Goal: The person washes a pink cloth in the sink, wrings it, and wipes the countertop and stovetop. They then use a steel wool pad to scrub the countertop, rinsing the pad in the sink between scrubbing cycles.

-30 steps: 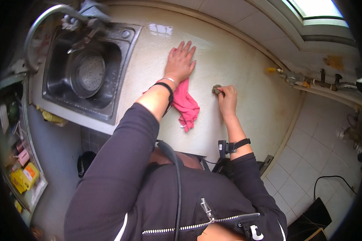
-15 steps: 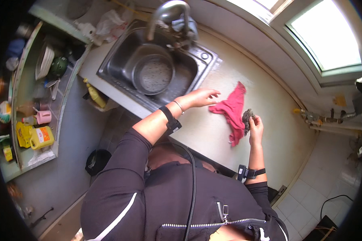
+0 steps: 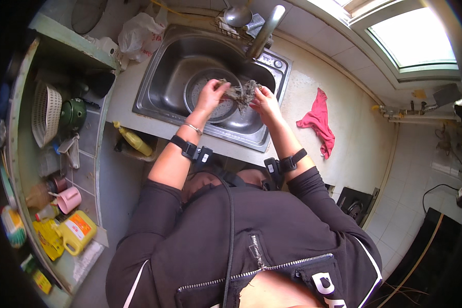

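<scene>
Over the steel sink (image 3: 161, 66), my left hand (image 3: 209, 96) and my right hand (image 3: 267, 104) pull a frayed grey steel wool scourer (image 3: 247, 94) out between them. Each hand pinches one end, and loose strands hang from its middle. A round metal basin (image 3: 192, 86) sits in the sink below, partly covered by my hands and the scourer. On the counter to the right of the sink lies a crumpled red cloth (image 3: 321, 123), apart from both hands.
The faucet (image 3: 267, 32) rises behind the sink beside a metal ladle (image 3: 238, 16). A white plastic bag (image 3: 141, 38) is at the sink's far left. Shelves at left hold a yellow jug (image 3: 77, 232) and a pink cup (image 3: 69, 199). Pipes (image 3: 421, 112) run along the right wall.
My right hand has carried the scourer left from beside the red cloth to over the sink. My left hand, empty before, has moved left and now grips its other end.
</scene>
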A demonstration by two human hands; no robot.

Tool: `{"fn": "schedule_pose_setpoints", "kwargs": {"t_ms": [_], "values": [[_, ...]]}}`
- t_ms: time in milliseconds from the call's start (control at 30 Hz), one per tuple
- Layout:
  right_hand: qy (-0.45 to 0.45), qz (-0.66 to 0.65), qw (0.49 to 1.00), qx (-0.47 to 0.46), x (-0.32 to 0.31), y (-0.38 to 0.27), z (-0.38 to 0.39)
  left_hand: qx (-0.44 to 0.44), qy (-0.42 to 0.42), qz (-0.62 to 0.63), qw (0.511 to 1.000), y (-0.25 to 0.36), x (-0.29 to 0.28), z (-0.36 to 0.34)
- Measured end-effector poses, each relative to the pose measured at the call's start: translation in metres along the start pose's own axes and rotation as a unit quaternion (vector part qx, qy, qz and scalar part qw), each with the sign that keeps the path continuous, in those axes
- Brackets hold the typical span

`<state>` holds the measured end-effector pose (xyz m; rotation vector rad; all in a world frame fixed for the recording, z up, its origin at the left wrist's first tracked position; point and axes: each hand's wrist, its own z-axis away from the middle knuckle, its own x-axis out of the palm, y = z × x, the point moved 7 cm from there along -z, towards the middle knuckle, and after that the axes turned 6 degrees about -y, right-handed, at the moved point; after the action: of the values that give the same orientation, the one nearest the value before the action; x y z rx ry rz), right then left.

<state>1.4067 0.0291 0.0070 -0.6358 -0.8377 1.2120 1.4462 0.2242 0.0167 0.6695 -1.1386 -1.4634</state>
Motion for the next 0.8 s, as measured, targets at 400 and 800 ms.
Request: {"fn": "schedule_pose_setpoints", "kwargs": {"t_ms": [400, 800], "values": [[-0.066, 0.013, 0.997, 0.044, 0.035, 0.031, -0.047, -0.103, 0.149, 0.009, 0.983, -0.064, -0.090, -0.015], [-0.073, -0.118, 0.984, 0.108, 0.048, 0.051, -0.065, -0.113, -0.058, 0.397, 0.909, -0.048, -0.044, -0.007]]}}
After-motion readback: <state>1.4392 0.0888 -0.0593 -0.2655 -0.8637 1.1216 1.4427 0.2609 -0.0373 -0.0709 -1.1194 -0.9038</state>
